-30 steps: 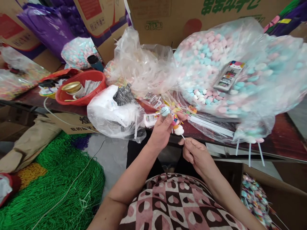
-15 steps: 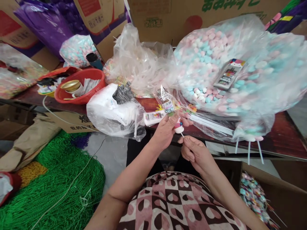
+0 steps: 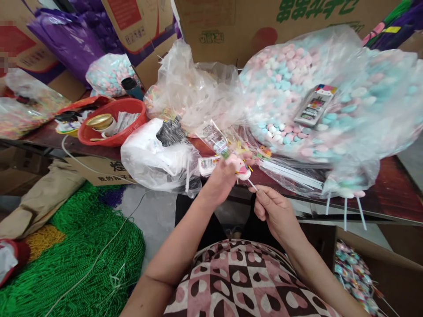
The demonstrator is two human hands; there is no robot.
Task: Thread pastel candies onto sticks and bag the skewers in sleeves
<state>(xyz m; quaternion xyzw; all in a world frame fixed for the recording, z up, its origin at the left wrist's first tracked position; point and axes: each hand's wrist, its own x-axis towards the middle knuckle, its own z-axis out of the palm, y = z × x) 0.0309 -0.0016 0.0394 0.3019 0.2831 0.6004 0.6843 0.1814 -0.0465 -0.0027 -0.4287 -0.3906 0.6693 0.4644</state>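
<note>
My right hand [image 3: 272, 204] pinches the thin white stick of a marshmallow lollipop [image 3: 244, 173] just above the table's front edge. The lollipop's head is pink and white and points up and left. Around that head my left hand [image 3: 224, 176] is closed, slightly blurred, with a clear printed wrapper [image 3: 211, 135] rising beyond its fingers. How far the wrapper covers the candy is hidden by the fingers. Beside my left hand lies a stack of small printed wrappers [image 3: 207, 166]. A clear bag of white sticks [image 3: 292, 172] is to the right.
Big clear bags of pastel marshmallows [image 3: 280, 83] fill the table's right side, a printed packet [image 3: 315, 105] on top. Left are a white plastic bag [image 3: 155, 163] and a red basket [image 3: 132, 132]. Several lollipops lie in a carton [image 3: 355, 275] below right; green cords [image 3: 99, 246] cover the floor left.
The wrapper has tilted left with my left hand, which has shifted slightly left. More of the lollipop's pink head and stick show. My right hand still pinches the stick.
</note>
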